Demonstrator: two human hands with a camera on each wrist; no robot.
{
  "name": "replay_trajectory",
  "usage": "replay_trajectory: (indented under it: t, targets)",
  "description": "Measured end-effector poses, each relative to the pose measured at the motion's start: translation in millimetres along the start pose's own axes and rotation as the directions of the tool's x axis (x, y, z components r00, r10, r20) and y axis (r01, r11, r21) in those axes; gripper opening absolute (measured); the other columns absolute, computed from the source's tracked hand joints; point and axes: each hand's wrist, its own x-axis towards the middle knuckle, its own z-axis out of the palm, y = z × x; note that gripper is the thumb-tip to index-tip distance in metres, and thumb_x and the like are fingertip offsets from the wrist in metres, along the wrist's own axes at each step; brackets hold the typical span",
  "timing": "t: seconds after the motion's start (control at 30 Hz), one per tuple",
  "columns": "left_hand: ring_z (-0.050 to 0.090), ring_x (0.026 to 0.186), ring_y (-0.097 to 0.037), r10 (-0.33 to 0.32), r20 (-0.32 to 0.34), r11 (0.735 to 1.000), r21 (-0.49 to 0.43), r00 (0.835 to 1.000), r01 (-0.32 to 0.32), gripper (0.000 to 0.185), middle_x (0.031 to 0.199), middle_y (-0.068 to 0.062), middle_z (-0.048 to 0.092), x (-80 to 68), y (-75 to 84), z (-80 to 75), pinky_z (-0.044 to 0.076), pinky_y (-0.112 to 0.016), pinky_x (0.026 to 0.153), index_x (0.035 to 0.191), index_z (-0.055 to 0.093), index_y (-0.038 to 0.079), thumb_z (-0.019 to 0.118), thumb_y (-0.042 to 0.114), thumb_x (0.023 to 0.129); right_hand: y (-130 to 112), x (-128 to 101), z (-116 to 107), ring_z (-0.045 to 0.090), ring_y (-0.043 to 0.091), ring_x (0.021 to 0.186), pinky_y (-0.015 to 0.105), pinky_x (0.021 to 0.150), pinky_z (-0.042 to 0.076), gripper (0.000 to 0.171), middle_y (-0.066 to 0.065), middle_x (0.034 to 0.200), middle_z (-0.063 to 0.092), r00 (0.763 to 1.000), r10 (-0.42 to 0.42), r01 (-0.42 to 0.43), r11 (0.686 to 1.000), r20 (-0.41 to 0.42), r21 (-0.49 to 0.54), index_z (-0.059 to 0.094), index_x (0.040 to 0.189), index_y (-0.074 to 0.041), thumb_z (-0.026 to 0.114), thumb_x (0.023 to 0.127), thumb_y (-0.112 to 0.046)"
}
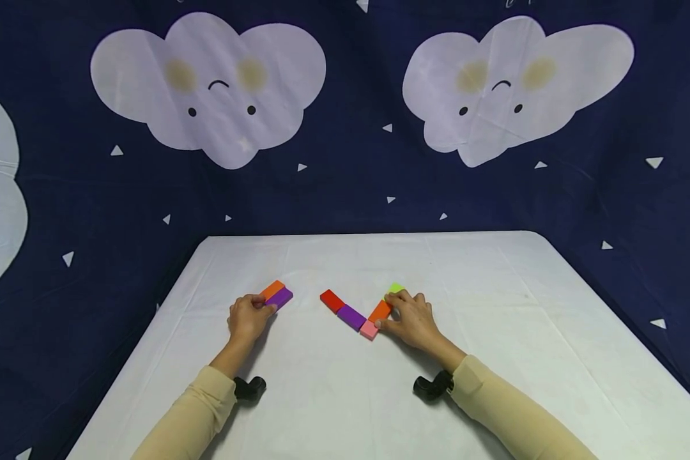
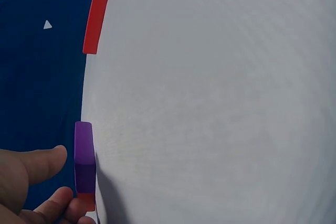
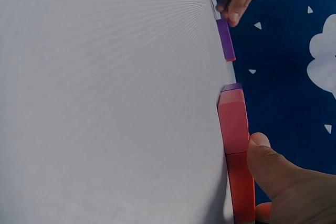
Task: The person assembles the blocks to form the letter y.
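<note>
- A person in beige sleeves works at a white table [image 1: 494, 396] in front of a dark blue backdrop [image 1: 368, 147] printed with smiling clouds.
- The left hand [image 1: 248, 315] rests on the table with its fingers curled against a purple block [image 1: 280, 298], thumb and fingertips touching its near end.
- An orange block [image 1: 273, 289] lies flat, touching the far side of that purple block.
- The right hand [image 1: 412, 317] lies over the right end of a row of blocks, thumb touching a pink block [image 1: 369, 329] and fingers bent over a second orange block [image 1: 380, 311].
- A green block [image 1: 396, 288] peeks out just beyond the right hand's knuckles.
- Left of the pink block, a second purple block [image 1: 351, 316] and a red block [image 1: 331, 300] run end to end in a diagonal line, forming a V with the right-hand blocks.
- The two groups of blocks sit near each other, apart, around the table's middle.
</note>
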Motion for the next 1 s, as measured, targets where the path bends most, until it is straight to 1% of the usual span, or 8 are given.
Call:
replay_trajectory:
  t: [0.23, 0.47, 0.73, 0.87, 1.0]
  targets:
    - [0.052, 0.104, -0.035, -0.015, 0.014, 1.000, -0.002, 1.000, 0.015, 0.039, 0.105, -0.019, 0.066, 1.4, -2.6, 1.4, 0.030, -0.051, 0.092, 0.111, 0.064, 0.000, 0.070, 0.024, 0.080, 1.4, 0.2, 1.4, 0.042, 0.026, 0.089, 0.033, 0.071, 0.027, 0.062, 0.006, 0.122, 0.058, 1.000, 0.000, 0.000, 1.000, -0.005, -0.004, 0.061, 0.125, -0.012, 0.073, 0.075, -0.047]
    - [0.051, 0.108, -0.037, 0.012, 0.023, 0.999, 0.035, 1.000, -0.013, 0.042, 0.111, -0.019, 0.067, 7.1, -2.9, 2.8, 0.029, -0.052, 0.093, 0.114, 0.062, 0.000, 0.069, 0.024, 0.080, 1.7, 0.3, 1.7, 0.042, 0.026, 0.088, 0.033, 0.070, 0.027, 0.062, 0.006, 0.122, 0.058, 1.000, -0.008, 0.008, 1.000, -0.012, 0.004, 0.061, 0.125, -0.012, 0.074, 0.075, -0.047]
    - [0.052, 0.102, -0.037, 0.034, 0.014, 0.998, 0.047, 0.999, -0.034, 0.041, 0.103, -0.019, 0.068, 6.7, -2.8, 3.1, 0.030, -0.052, 0.089, 0.110, 0.064, 0.000, 0.072, 0.024, 0.078, 1.9, 2.0, 1.4, 0.043, 0.027, 0.089, 0.034, 0.071, 0.028, 0.063, 0.006, 0.121, 0.058, 1.000, -0.009, 0.009, 1.000, -0.015, 0.005, 0.062, 0.125, -0.013, 0.073, 0.075, -0.048]
    - [0.052, 0.102, -0.037, 0.050, 0.022, 0.996, 0.079, 0.998, -0.052, 0.041, 0.104, -0.019, 0.067, 6.2, -2.4, 4.6, 0.030, -0.053, 0.088, 0.109, 0.064, -0.001, 0.073, 0.024, 0.077, 1.8, 2.0, 1.2, 0.042, 0.027, 0.089, 0.033, 0.071, 0.028, 0.063, 0.006, 0.121, 0.058, 1.000, -0.005, 0.005, 1.000, -0.009, 0.003, 0.061, 0.125, -0.013, 0.073, 0.075, -0.048]
    - [0.052, 0.103, -0.038, 0.068, 0.035, 0.989, 0.130, 0.997, -0.072, 0.041, 0.105, -0.020, 0.066, 6.5, -3.6, 5.9, 0.031, -0.053, 0.086, 0.109, 0.065, 0.000, 0.074, 0.024, 0.076, 1.6, 0.9, 1.8, 0.042, 0.026, 0.088, 0.033, 0.070, 0.027, 0.063, 0.006, 0.123, 0.058, 1.000, 0.000, 0.000, 1.000, -0.005, 0.006, 0.061, 0.125, -0.012, 0.074, 0.075, -0.048]
